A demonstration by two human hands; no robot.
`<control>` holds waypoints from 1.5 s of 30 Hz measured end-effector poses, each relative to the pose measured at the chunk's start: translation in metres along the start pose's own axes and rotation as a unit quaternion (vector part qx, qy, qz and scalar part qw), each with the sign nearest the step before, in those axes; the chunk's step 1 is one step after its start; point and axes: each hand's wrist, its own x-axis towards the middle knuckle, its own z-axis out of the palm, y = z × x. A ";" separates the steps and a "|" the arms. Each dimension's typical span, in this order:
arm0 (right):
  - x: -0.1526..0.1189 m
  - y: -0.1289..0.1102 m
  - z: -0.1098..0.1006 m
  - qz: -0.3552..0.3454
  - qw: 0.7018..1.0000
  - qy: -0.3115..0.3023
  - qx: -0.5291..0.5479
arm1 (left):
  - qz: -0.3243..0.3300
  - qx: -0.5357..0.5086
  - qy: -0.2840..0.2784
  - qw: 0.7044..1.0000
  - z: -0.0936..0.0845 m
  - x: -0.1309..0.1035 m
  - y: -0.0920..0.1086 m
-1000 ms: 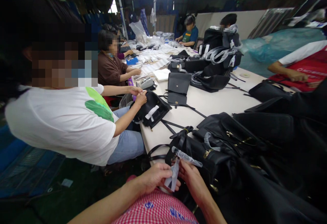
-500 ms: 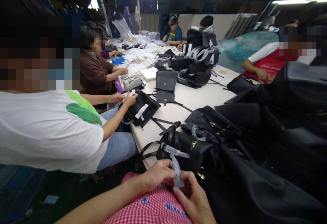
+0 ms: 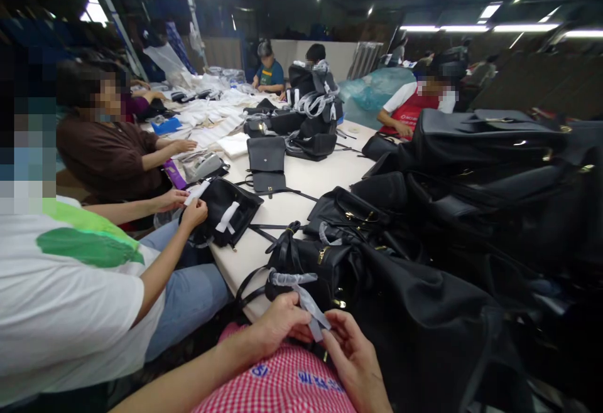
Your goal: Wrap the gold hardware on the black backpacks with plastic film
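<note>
A black bag [image 3: 325,259] with gold zips lies at the table's near edge, its handle [image 3: 294,278] wrapped in translucent plastic. From that wrapping a pale plastic strip [image 3: 311,309] hangs down toward me. My left hand [image 3: 285,325] pinches the strip on its left side. The strip's lower end is between the thumb and fingers of my right hand [image 3: 348,347]. Both hands are just above a red checked apron [image 3: 282,378].
A big pile of black bags [image 3: 471,181] fills the right side. At left, a person in a white shirt [image 3: 85,287] handles another black bag [image 3: 226,209]. A flat black bag [image 3: 266,155] rests on the white table [image 3: 311,181]. Other people sit farther back.
The view has swung right, so the table and people appear farther left. The strip between my hands now slants more to the right. Both hands still hold it.
</note>
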 end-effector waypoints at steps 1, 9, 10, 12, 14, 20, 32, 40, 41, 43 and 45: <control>0.001 0.001 -0.001 -0.009 1.000 0.006 -0.027 | 0.000 0.000 0.001 1.000 0.000 0.000 0.000; 0.011 0.007 -0.002 -0.083 0.992 0.015 -0.097 | 0.060 0.001 0.038 0.997 0.004 0.005 -0.004; 0.011 0.006 -0.002 -0.093 0.990 0.010 -0.101 | 0.068 -0.005 0.044 0.997 0.005 0.005 -0.004; 0.010 0.004 -0.002 -0.107 0.988 -0.001 -0.109 | 0.076 -0.013 0.051 0.996 0.007 0.004 -0.004; 0.008 0.000 -0.002 -0.114 0.986 -0.016 -0.125 | 0.067 -0.012 0.061 0.996 0.008 0.002 -0.005; 0.006 0.000 -0.002 -0.123 0.978 -0.026 -0.169 | 0.016 -0.023 0.084 0.996 0.008 0.002 -0.010; 0.003 0.000 -0.004 -0.077 0.985 -0.097 -0.120 | 0.078 -0.031 0.045 0.995 0.009 -0.006 -0.009; 0.012 -0.011 -0.004 0.084 0.996 -0.001 0.025 | 0.102 0.040 0.018 0.994 -0.002 0.007 -0.021; 0.015 -0.011 -0.001 0.078 0.997 -0.002 0.013 | 0.104 0.045 0.009 0.993 -0.003 0.007 -0.022; 0.023 -0.011 0.006 0.057 0.998 -0.016 -0.019 | 0.112 0.056 -0.003 0.992 -0.004 0.005 -0.025; 0.029 -0.012 0.014 0.037 0.997 -0.039 -0.059 | 0.121 0.070 0.003 0.990 -0.005 0.004 -0.026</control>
